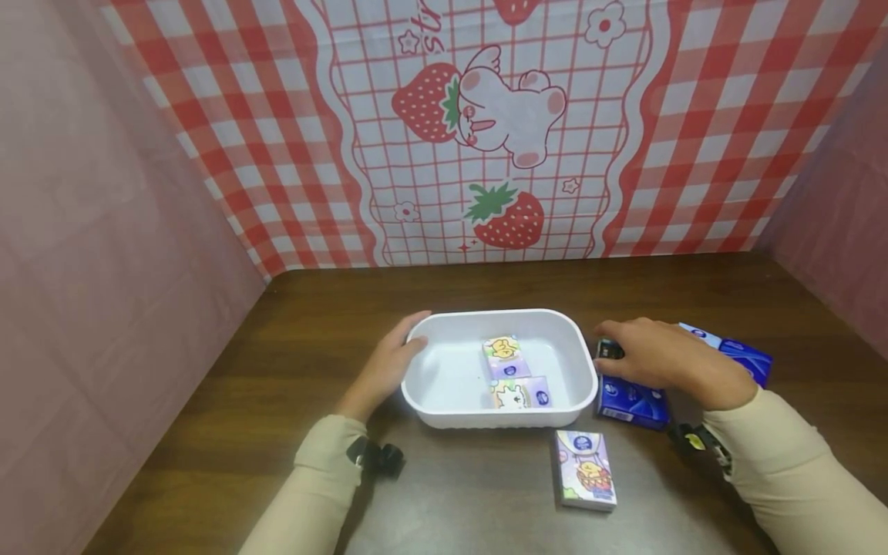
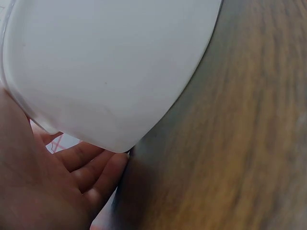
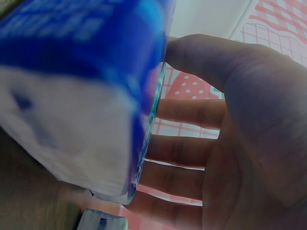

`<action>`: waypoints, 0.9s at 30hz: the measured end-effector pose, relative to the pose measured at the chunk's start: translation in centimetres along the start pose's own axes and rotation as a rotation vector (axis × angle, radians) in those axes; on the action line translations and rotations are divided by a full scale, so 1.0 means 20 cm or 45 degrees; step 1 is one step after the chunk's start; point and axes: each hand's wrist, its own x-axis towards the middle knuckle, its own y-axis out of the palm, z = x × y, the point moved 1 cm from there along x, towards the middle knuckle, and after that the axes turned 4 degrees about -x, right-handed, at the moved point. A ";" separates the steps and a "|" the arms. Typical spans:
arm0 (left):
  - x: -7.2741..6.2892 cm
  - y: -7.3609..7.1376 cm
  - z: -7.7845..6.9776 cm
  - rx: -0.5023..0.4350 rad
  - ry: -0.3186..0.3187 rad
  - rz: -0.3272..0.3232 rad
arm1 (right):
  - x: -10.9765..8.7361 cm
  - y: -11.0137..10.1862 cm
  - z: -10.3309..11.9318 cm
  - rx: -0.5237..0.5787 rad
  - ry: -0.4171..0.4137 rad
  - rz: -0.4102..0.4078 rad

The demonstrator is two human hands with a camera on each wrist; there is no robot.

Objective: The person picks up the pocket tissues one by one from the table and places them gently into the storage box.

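My left hand (image 1: 385, 362) holds the left end of a white tray (image 1: 499, 418), thumb on the rim and fingers behind the outer wall in the left wrist view. Two cartoon-printed tissue packs, one with a yellow figure (image 1: 504, 351) and one with a white bear (image 1: 513, 395), lie inside the tray. Right of the tray, my right hand (image 1: 655, 351) grips a small dark-fronted tissue pack (image 1: 610, 349) lying over a blue tissue pack (image 1: 633, 402). In the right wrist view its thumb and fingertips meet the thin colourful edge beside the blue wrapper (image 3: 86, 43).
Another blue tissue pack (image 1: 748, 361) lies beyond the right wrist. A cartoon tissue pack (image 1: 586, 470) sits on the wooden table (image 1: 291, 339) in front of the tray. A red checked strawberry cloth (image 1: 499, 154) hangs behind the table, with pink cloth on both sides.
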 end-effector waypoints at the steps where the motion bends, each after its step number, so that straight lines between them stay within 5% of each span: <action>1: 0.00 0.00 0.00 0.000 0.000 0.001 | 0.00 0.00 0.00 0.000 0.001 -0.001; 18: 0.00 0.00 0.00 0.001 0.038 -0.002 | -0.01 0.00 -0.01 0.013 -0.003 -0.025; 27: 0.00 0.00 0.00 0.010 -0.008 0.001 | 0.00 0.00 -0.02 -0.009 0.005 -0.044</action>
